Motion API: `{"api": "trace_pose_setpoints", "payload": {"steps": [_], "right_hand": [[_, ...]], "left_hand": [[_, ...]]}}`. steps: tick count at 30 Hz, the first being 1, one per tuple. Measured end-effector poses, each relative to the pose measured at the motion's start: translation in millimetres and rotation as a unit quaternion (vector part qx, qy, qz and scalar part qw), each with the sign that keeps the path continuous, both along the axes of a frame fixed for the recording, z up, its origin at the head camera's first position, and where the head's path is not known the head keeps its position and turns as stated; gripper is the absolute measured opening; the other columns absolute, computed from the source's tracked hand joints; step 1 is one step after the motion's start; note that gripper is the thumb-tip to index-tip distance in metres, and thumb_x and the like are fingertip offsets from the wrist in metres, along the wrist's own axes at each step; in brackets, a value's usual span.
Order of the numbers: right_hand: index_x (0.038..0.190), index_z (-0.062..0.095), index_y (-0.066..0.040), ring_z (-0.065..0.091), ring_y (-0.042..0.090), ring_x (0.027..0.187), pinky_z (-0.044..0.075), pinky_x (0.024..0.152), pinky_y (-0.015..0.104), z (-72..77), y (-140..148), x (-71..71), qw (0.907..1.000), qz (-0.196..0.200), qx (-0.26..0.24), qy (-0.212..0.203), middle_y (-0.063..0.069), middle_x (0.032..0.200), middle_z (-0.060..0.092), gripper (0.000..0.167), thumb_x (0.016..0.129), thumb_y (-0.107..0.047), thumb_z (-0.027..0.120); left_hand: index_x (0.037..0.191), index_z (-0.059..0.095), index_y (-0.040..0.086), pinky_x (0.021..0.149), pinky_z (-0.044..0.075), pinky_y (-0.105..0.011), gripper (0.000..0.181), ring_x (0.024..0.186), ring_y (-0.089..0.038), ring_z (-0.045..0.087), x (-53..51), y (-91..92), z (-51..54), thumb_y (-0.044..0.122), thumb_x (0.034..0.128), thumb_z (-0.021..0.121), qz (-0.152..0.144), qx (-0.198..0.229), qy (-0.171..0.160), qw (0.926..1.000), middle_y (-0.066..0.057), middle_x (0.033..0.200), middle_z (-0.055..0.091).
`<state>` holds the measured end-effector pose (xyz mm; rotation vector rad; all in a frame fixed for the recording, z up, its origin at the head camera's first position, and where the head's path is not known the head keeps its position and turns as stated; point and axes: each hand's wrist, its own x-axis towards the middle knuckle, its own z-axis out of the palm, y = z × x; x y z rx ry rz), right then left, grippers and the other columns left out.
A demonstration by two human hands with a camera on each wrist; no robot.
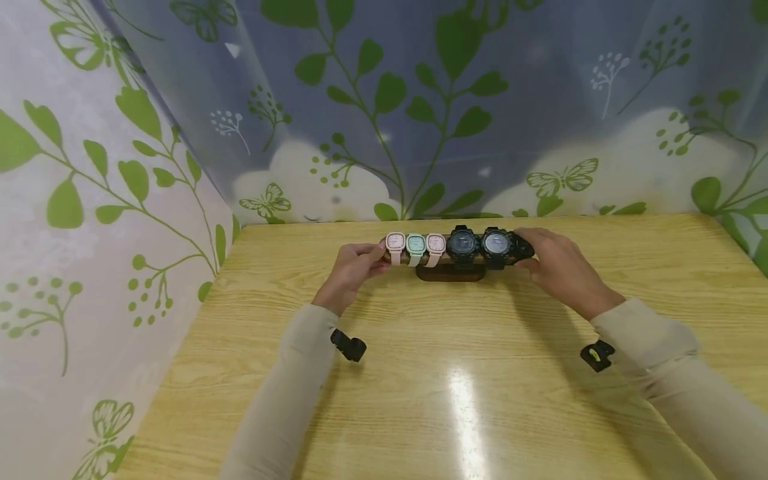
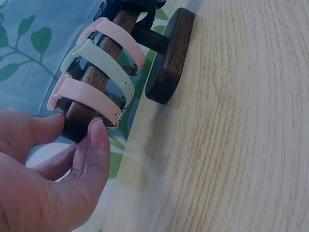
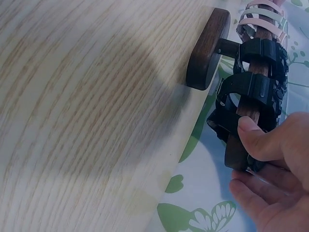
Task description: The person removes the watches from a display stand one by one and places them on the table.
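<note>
Watch stand (image 1: 450, 273) held near the desk's (image 1: 408, 413) far edge

Patterned backdrop (image 1: 372, 160) bounds that edge. Pastel watches (image 1: 415, 245) crowd the bar's left, black watches (image 1: 463, 243) its right. Left hand's (image 1: 354, 270) grip pinches one end; right hand's (image 1: 567, 273) grip holds the other. Desk wood stretches between the sleeves (image 1: 282, 393).

Cannot read the watch dials (image 1: 416, 245) along the watch stand (image 1: 450, 274): too small. Cannot see the front of the outermost black watch (image 1: 523, 246) at the stand's right end. Cannot follow the sleeves (image 1: 276, 407), nearer than the stand, beyond the head view's edge.
</note>
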<state>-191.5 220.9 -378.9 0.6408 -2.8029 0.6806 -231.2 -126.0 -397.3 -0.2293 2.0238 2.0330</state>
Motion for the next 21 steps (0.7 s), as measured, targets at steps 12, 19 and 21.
{"api": "trace_pose_setpoints", "payload": {"steps": [12,19,21], "right_hand": [[0.132,0.058,0.013,0.064,0.049,0.104,0.055,0.086,0.061,-0.2,1,2.0,0.9997,-0.021,0.002,0.012,0.034,0.125,0.061,0.054,0.083,0.004,0.080],[0.128,0.061,0.012,0.066,0.048,0.098,0.056,0.081,0.061,-1.4,10,4.6,0.9987,-0.045,0.001,0.025,0.033,0.121,0.064,0.049,0.084,0.002,0.081],[0.128,0.061,0.013,0.066,0.048,0.096,0.056,0.080,0.061,-1.9,12,5.5,0.9985,-0.050,-0.003,0.022,0.034,0.120,0.064,0.049,0.084,0.002,0.080]], "left_hand": [[0.129,0.062,-0.009,0.104,0.052,-0.044,0.033,0.089,-0.017,0.067,1.7,-0.8,-1.8,0.014,0.1057,0.057,-0.007,0.008,0.008,0.9999,-0.015,0.105,0.065],[0.131,0.061,-0.010,0.105,0.052,-0.044,0.035,0.090,-0.017,0.067,1.6,-1.2,-1.9,0.014,0.1055,0.057,-0.009,0.013,0.011,0.9998,-0.017,0.108,0.064],[0.131,0.061,-0.010,0.104,0.052,-0.043,0.035,0.090,-0.017,0.067,1.3,-1.2,-2.5,0.014,0.1056,0.057,-0.008,0.012,0.011,0.9998,-0.017,0.108,0.064]]}}
